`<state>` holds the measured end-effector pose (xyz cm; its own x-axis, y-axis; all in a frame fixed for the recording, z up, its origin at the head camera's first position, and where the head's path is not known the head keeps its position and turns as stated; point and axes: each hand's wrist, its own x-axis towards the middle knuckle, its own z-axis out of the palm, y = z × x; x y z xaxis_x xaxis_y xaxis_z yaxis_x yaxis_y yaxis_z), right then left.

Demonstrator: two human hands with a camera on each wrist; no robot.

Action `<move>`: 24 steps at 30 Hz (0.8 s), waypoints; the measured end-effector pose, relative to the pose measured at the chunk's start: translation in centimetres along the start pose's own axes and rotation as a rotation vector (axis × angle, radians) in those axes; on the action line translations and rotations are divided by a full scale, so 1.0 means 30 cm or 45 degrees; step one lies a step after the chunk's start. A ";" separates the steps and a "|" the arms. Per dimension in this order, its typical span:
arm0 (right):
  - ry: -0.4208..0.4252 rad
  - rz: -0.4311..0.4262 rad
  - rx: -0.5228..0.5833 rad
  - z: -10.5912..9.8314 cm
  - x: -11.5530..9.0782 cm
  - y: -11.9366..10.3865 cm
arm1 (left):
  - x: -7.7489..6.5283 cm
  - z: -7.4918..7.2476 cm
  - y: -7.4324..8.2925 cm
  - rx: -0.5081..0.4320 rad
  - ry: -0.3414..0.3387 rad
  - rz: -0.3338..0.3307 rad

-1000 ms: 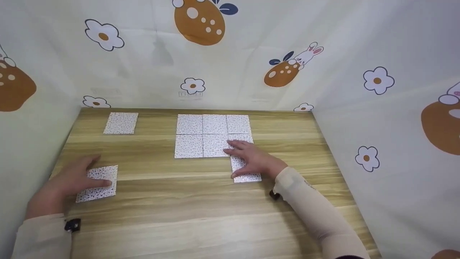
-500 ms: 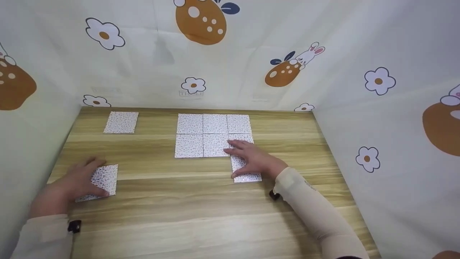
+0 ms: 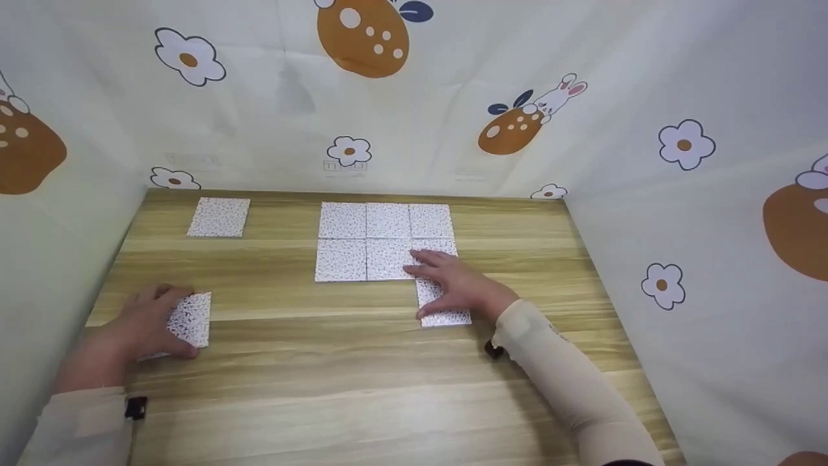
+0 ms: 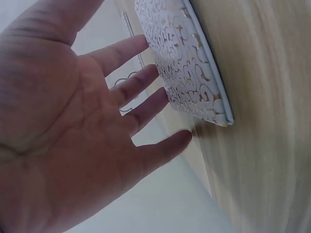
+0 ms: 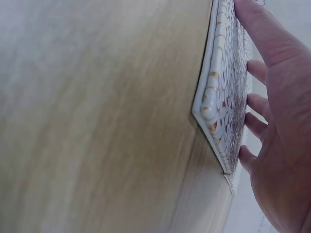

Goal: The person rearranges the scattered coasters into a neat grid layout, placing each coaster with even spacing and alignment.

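Note:
Square white tiles with a raised scroll pattern lie on the wooden table. My left hand (image 3: pixel 145 327) spans a loose tile (image 3: pixel 192 320) at the left, thumb at its near edge and fingertips at its far edge. In the left wrist view, that tile (image 4: pixel 187 63) meets the tips of several fingers, with the little finger off it. My right hand (image 3: pixel 462 285) rests, fingers spread, over the right end of a block of joined tiles (image 3: pixel 341 259). Under its thumb lies a front tile (image 3: pixel 446 318), whose thick edge shows in the right wrist view.
Another single tile (image 3: pixel 220 217) lies at the back left of the table (image 3: pixel 323 388). Pale fabric walls (image 3: pixel 420 116) printed with flowers and rabbits rise along the back and both sides.
My left hand has shifted over its tile, its thumb going from the tile's face down to the near edge and its fingers drawing in at the far edge. My right hand stays put.

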<state>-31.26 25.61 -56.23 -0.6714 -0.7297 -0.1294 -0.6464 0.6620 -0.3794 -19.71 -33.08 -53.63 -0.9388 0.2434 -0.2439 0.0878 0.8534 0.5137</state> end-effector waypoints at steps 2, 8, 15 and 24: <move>0.003 -0.008 -0.012 -0.001 0.003 0.000 | -0.001 0.002 0.001 0.006 0.005 0.002; 0.008 -0.023 -0.034 0.001 0.007 0.005 | 0.007 0.007 -0.005 0.035 0.024 -0.023; 0.008 -0.010 -0.023 0.004 0.001 0.006 | 0.036 0.025 -0.019 0.150 0.092 -0.016; 0.017 -0.028 -0.015 0.003 0.000 0.006 | 0.060 0.030 -0.009 0.274 0.171 0.008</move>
<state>-31.33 25.71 -56.38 -0.6618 -0.7417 -0.1091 -0.6651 0.6481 -0.3709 -21.12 -32.46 -54.95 -0.9726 0.1977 -0.1222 0.1490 0.9341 0.3245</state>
